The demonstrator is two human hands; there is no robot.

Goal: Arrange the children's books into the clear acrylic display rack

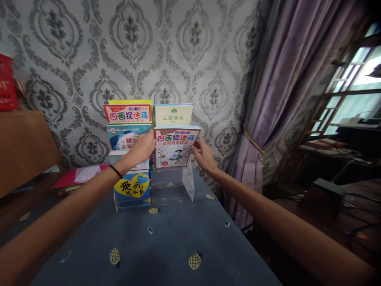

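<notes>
My left hand point(143, 146) and my right hand point(204, 155) grip a brown-bordered picture book point(174, 149) by its left and right edges. The book leans in the right column of a white tiered book rack point(188, 180), in front of a pale green book point(173, 115). Fingers of my left hand are partly hidden behind its own back and the book's edge. In the left column stand a red-and-white picture book point(128, 113), a teal book point(119, 137) partly covered by my left hand, and a blue book with a yellow heart point(132, 187) at the bottom.
The rack stands on a table with a dark blue cloth point(154, 254). A pink folder point(67, 177) with papers lies to its left, near a wooden cabinet point(24, 147) bearing a red basket point(6, 83). Purple curtains point(274, 87) hang at the right.
</notes>
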